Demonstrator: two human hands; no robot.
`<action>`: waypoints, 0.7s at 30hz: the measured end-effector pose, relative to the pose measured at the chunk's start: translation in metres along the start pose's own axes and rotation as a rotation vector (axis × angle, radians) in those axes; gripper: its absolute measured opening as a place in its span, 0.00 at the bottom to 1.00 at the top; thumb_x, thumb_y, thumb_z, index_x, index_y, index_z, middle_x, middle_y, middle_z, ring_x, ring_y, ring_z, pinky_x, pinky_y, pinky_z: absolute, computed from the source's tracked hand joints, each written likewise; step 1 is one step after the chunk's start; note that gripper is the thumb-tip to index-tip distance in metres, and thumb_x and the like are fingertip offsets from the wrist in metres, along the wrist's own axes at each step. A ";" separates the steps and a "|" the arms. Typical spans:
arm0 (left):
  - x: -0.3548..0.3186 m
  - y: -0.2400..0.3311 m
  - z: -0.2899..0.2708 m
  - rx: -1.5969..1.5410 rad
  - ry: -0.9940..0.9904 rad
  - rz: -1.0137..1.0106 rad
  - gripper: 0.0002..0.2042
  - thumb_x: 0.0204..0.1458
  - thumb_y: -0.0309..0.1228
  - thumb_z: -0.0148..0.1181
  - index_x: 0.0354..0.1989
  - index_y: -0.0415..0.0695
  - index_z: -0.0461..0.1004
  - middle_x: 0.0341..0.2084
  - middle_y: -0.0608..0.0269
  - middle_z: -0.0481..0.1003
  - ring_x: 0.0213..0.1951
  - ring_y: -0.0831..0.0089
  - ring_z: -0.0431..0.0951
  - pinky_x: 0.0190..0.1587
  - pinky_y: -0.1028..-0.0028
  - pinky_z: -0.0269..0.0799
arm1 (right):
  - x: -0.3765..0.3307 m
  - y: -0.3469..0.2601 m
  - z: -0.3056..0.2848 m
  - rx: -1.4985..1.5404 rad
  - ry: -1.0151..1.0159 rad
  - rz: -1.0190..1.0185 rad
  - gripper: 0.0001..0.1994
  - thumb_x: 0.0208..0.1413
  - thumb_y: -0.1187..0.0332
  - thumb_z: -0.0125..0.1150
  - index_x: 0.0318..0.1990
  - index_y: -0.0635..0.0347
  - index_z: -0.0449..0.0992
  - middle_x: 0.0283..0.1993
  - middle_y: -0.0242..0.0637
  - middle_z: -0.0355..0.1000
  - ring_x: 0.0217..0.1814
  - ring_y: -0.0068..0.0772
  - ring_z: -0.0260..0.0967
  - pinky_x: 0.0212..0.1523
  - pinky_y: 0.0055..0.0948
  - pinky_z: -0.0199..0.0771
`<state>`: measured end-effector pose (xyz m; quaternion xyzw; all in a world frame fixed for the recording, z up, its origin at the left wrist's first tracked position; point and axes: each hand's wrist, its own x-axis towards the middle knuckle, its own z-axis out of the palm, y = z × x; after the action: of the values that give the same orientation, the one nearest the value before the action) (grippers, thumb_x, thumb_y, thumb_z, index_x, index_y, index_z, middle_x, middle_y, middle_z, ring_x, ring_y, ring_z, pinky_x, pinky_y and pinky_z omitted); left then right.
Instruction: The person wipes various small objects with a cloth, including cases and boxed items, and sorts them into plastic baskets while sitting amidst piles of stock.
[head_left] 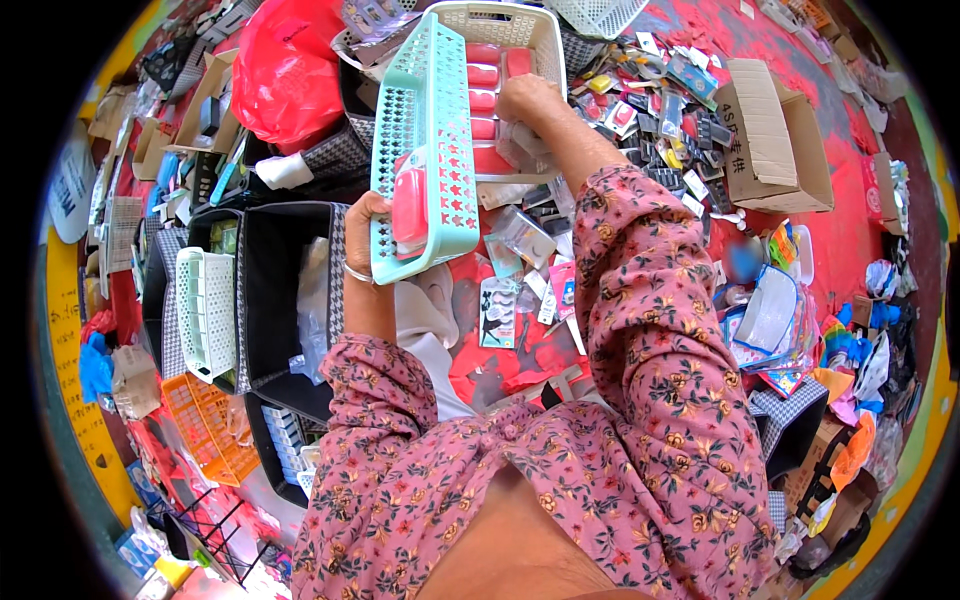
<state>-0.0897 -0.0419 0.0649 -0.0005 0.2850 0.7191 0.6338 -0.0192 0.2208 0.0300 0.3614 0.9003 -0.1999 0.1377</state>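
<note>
My left hand (362,232) grips the lower left end of a mint-green plastic basket (455,205) with star-shaped holes, tilted on its side. Inside the basket is a red object in clear packaging (409,205), its kind unclear. Right beside it stands a cream plastic basket (548,35) holding several similar red packages (482,75) in a column. Over that basket my right hand (532,103) reaches in, fingers curled in among the red packages. Clear wrapping (525,150) lies under its palm. What those fingers hold is partly hidden.
A red plastic bag (288,75) bulges at upper left. Black fabric bins (285,290) stand on my left, near a white basket (205,310) and an orange basket (210,425). Small packaged goods (670,130) cover the floor at right, beside an open cardboard box (775,140).
</note>
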 end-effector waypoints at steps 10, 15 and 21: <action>0.003 -0.001 -0.008 0.114 0.128 0.045 0.17 0.35 0.25 0.43 0.36 0.30 0.66 0.27 0.47 0.73 0.27 0.60 0.74 0.37 0.66 0.72 | -0.039 0.039 -0.116 0.306 0.302 -0.155 0.14 0.36 0.61 0.55 0.31 0.57 0.76 0.29 0.48 0.71 0.31 0.42 0.69 0.32 0.34 0.68; 0.009 -0.005 -0.005 0.225 0.218 0.098 0.16 0.35 0.24 0.45 0.36 0.35 0.66 0.25 0.55 0.72 0.25 0.67 0.73 0.32 0.71 0.72 | -0.122 -0.008 -0.170 -0.065 0.380 -0.671 0.14 0.35 0.60 0.57 0.28 0.61 0.75 0.23 0.45 0.70 0.23 0.38 0.67 0.28 0.32 0.66; 0.010 -0.012 0.000 0.357 0.229 0.163 0.15 0.36 0.22 0.44 0.36 0.39 0.65 0.22 0.64 0.69 0.22 0.74 0.70 0.27 0.77 0.69 | -0.112 -0.075 -0.123 -0.232 -0.019 -0.988 0.23 0.38 0.51 0.59 0.35 0.63 0.73 0.33 0.47 0.71 0.37 0.45 0.70 0.36 0.35 0.69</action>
<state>-0.0811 -0.0321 0.0565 0.0529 0.4771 0.7012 0.5272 -0.0064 0.1605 0.2018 -0.1274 0.9787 -0.1431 0.0741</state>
